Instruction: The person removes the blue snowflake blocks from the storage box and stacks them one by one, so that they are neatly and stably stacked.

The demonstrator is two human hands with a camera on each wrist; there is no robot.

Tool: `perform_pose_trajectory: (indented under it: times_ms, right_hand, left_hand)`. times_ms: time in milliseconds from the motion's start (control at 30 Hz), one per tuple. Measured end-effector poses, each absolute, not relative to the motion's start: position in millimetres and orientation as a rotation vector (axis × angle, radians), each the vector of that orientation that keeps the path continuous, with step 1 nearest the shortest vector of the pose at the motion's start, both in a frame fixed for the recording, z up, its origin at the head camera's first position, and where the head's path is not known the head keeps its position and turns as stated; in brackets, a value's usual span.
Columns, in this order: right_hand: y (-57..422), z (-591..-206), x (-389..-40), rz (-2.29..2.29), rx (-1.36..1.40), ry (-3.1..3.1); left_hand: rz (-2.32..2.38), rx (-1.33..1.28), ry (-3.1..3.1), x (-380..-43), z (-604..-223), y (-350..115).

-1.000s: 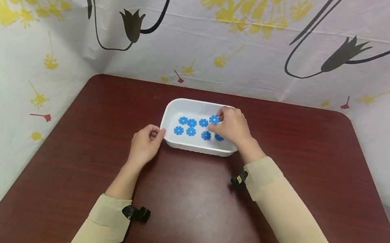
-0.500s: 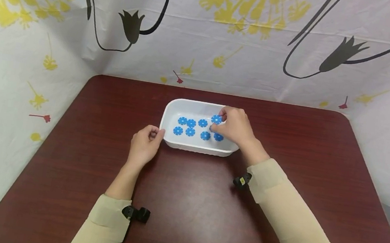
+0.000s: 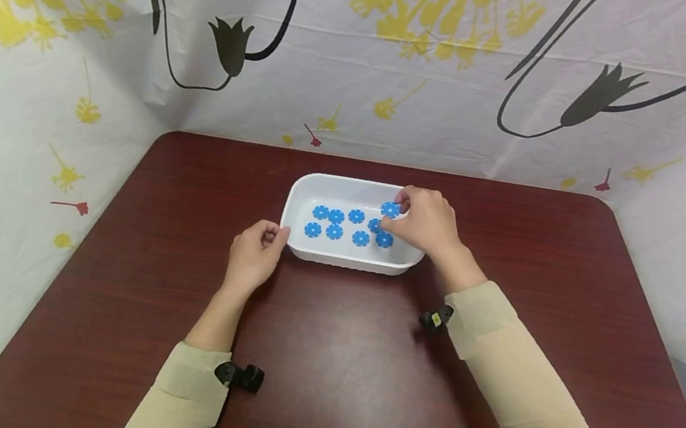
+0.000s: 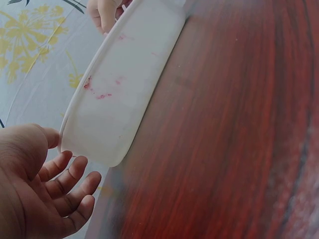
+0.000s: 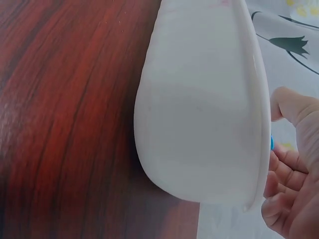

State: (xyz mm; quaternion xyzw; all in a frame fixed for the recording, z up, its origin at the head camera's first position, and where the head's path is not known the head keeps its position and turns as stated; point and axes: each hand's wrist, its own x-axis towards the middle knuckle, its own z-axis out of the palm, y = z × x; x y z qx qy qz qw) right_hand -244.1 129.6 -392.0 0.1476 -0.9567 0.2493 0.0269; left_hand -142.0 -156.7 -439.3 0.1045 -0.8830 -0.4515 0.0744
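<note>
The left hand [image 3: 254,254] is held near the middle of the surface, its fingers loosely curled with nothing gripped between them, the forearm stretched back toward the near edge in a beige sleeve. The right hand [image 3: 425,223] is extended farther toward the far edge, its thumb and fingertips pinched together, the sleeved forearm angled in from the near right corner.

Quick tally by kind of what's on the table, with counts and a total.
Blue flower discs: 9 visible, 1 of them pinched by the right hand
White tray: 1
Total: 10
</note>
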Motion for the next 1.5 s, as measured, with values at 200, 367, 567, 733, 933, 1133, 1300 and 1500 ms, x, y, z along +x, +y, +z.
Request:
perform_pose_trajectory:
  times_ms: [200,367,567,733,933,1133,1300,1500]
  right_hand:
    - [137.5,-392.1,-245.1,0.748,0.447,-2.937]
    - [143.7,-391.7,-246.1,0.757,0.434,-2.931]
    - [151.7,-392.5,-246.8,0.77,0.412,-2.924]
    - [158.5,-393.2,-247.3,0.788,0.387,-2.911]
    - [165.9,-395.7,-247.2,0.783,0.366,-2.893]
    - [171.8,-397.5,-247.0,0.813,0.328,-2.867]
    - [177.8,-398.6,-247.1,0.838,0.293,-2.852]
    - [186.5,-403.3,-248.4,0.824,0.23,-2.846]
  left_hand:
    - [-1.349,0.306,-2.648,-141.8,-439.4,-156.7]
    - [-1.352,0.306,-2.648,-141.6,-439.2,-156.8]
    - [-1.352,0.304,-2.641,-141.6,-439.3,-157.2]
    - [-1.384,0.31,-2.633,-142.0,-439.0,-157.2]
    - [-1.435,0.318,-2.617,-142.6,-440.5,-157.7]
    - [-1.64,0.405,-2.552,-144.6,-440.7,-156.6]
    - [-1.98,0.54,-2.345,-147.7,-440.4,-155.8]
    - [-2.226,0.635,-2.11,-151.1,-440.3,-155.1]
